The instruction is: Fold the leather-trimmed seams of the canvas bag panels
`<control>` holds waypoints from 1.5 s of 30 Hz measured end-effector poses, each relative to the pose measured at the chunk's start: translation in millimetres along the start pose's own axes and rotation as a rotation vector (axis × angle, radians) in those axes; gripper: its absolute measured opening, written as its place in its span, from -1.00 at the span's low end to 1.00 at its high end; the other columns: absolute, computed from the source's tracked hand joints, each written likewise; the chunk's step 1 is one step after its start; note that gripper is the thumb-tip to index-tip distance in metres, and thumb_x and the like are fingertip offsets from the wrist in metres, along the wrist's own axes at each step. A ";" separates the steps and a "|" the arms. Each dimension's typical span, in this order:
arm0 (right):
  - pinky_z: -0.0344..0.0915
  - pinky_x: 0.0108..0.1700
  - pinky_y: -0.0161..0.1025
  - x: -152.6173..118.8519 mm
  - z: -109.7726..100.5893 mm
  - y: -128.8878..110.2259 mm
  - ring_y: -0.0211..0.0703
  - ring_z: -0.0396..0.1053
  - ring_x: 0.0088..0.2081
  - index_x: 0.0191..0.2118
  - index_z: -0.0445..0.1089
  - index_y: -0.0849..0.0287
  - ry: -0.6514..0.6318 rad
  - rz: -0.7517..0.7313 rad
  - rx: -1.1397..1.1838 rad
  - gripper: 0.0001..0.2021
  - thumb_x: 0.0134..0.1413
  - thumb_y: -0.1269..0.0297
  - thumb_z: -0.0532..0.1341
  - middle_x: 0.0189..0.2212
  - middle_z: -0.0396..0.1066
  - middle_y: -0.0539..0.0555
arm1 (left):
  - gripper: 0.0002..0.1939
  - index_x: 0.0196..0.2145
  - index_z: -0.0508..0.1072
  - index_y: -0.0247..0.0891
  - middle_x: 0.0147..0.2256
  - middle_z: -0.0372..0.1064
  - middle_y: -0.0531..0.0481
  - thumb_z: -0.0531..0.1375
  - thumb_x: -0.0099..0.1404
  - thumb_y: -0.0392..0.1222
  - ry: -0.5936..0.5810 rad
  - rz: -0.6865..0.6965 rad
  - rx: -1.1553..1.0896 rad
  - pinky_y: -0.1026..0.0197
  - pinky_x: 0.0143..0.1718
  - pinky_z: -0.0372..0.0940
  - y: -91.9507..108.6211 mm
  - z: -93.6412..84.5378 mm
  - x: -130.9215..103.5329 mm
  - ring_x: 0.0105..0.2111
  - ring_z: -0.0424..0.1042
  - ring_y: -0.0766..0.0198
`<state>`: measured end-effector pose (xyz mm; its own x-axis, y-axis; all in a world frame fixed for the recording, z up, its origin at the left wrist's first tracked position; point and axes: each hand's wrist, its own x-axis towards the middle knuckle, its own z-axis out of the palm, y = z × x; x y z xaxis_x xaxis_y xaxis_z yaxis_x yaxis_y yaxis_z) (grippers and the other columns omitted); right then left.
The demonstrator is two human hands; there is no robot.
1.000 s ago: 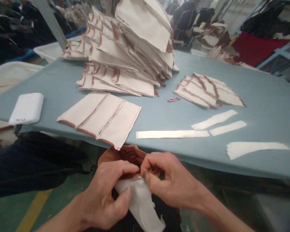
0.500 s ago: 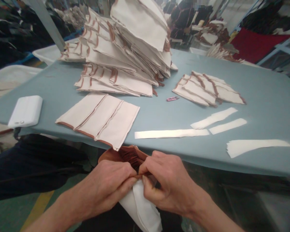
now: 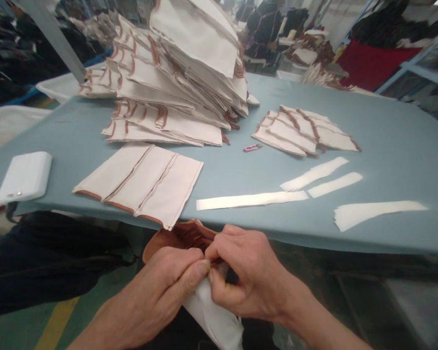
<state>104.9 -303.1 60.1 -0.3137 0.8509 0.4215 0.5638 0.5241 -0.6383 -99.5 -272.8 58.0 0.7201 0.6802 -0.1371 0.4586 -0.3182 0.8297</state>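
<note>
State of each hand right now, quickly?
Left hand: closed, pinching brown-and-white fabric.
Right hand: closed, pinching the same fabric beside it.

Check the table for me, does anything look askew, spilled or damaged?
The tall pile looks askew: its layers slant and fan out unevenly. The flat panel lies skewed, one corner at the table's near edge. I see no spill or damage.
</note>
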 end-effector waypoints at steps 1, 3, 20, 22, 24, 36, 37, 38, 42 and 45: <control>0.09 -0.42 -0.27 -0.2 -2.2 0.6 -0.23 0.22 -0.48 -0.43 0.35 0.17 -0.019 0.036 0.042 -0.93 -0.05 0.45 0.15 -0.53 0.38 -0.05 | -0.57 -0.32 0.48 -0.20 -0.35 0.49 0.04 -0.06 0.56 0.00 -0.003 0.003 0.010 0.28 -0.17 0.34 -1.4 0.7 -0.9 -0.31 0.46 0.25; 0.13 -0.38 -0.29 0.9 -8.5 1.9 -0.25 0.25 -0.47 -0.40 0.37 0.17 -0.108 0.134 0.178 -0.93 0.04 0.40 0.15 -0.51 0.38 -0.05 | -0.51 -0.43 0.39 -0.20 -0.44 0.42 0.08 -0.10 0.57 0.02 0.008 0.027 0.018 0.30 -0.29 0.31 -4.3 2.3 -1.0 -0.40 0.40 0.29; 0.09 -0.34 -0.29 2.8 -14.2 7.3 -0.27 0.29 -0.41 -0.37 0.38 0.16 -0.383 0.154 0.125 -0.84 0.22 0.50 0.15 -0.46 0.40 -0.05 | -0.58 -0.51 0.06 -0.17 -0.55 0.00 0.17 -0.09 0.53 -0.06 -0.067 0.041 -0.240 0.29 -0.52 0.02 -21.7 7.7 6.5 -0.55 0.08 0.36; 0.12 -0.32 -0.27 1.5 -15.2 3.5 -0.25 0.32 -0.40 -0.34 0.40 0.16 -0.330 0.061 0.067 -0.82 0.27 0.48 0.12 -0.44 0.44 -0.03 | -0.58 -0.52 0.06 -0.18 -0.55 -0.02 0.18 -0.06 0.52 -0.06 -0.090 0.057 -0.253 0.29 -0.53 -0.01 -20.1 4.3 8.9 -0.56 0.05 0.37; 0.16 -0.28 -0.25 2.6 -16.8 -1.5 -0.23 0.34 -0.39 -0.34 0.39 0.17 -0.306 -0.006 0.010 -0.79 0.32 0.46 0.09 -0.43 0.45 -0.01 | -0.61 -0.52 0.11 -0.19 -0.55 0.03 0.17 -0.03 0.50 -0.10 -0.120 0.077 -0.199 0.30 -0.51 0.00 -15.3 -2.5 11.1 -0.54 0.09 0.37; 0.15 -0.34 -0.30 4.7 -7.9 14.4 -0.27 0.24 -0.43 -0.45 0.28 0.13 -0.229 0.064 0.308 -0.75 0.28 0.32 0.22 -0.52 0.33 -0.08 | -0.72 -0.57 -0.06 -0.17 -0.61 -0.09 0.17 -0.04 0.26 -0.27 0.011 0.088 -0.174 0.27 -0.52 -0.03 2.4 6.2 7.3 -0.58 0.03 0.38; 0.13 -0.35 -0.31 2.5 -5.1 16.7 -0.28 0.23 -0.44 -0.45 0.27 0.13 -0.216 0.079 0.322 -0.74 0.29 0.30 0.23 -0.52 0.31 -0.08 | -0.70 -0.57 -0.06 -0.17 -0.61 -0.09 0.17 -0.03 0.28 -0.25 0.034 0.084 -0.188 0.27 -0.52 -0.02 0.3 8.0 6.5 -0.58 0.03 0.38; 0.12 -0.36 -0.31 0.7 -3.1 17.6 -0.28 0.22 -0.44 -0.45 0.27 0.13 -0.205 0.087 0.320 -0.74 0.29 0.29 0.23 -0.52 0.31 -0.08 | -0.67 -0.57 -0.05 -0.17 -0.61 -0.09 0.18 -0.01 0.31 -0.23 0.042 0.078 -0.206 0.27 -0.52 -0.02 -1.6 9.3 5.6 -0.58 0.03 0.38; 0.11 -0.34 -0.30 -0.3 -3.5 13.0 -0.28 0.23 -0.43 -0.43 0.29 0.14 -0.185 0.065 0.307 -0.75 0.31 0.27 0.22 -0.51 0.32 -0.07 | -0.53 -0.58 -0.05 -0.18 -0.60 -0.10 0.17 0.05 0.44 -0.08 0.034 0.046 -0.288 0.27 -0.52 -0.02 -1.7 11.1 -0.2 -0.56 0.02 0.37; 0.16 -0.32 -0.27 1.4 -7.2 16.9 -0.25 0.28 -0.41 -0.41 0.31 0.14 -0.205 0.062 0.314 -0.63 0.38 0.02 0.17 -0.48 0.37 -0.03 | -0.45 -0.58 -0.06 -0.18 -0.60 -0.11 0.16 0.04 0.47 0.09 0.004 0.046 -0.368 0.24 -0.52 -0.02 4.6 12.4 -5.7 -0.57 0.00 0.36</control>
<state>119.4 -293.4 54.5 -0.4507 0.8545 0.2585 0.3349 0.4302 -0.8383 -95.0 -286.3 55.9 0.7330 0.6738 -0.0933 0.2074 -0.0907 0.9740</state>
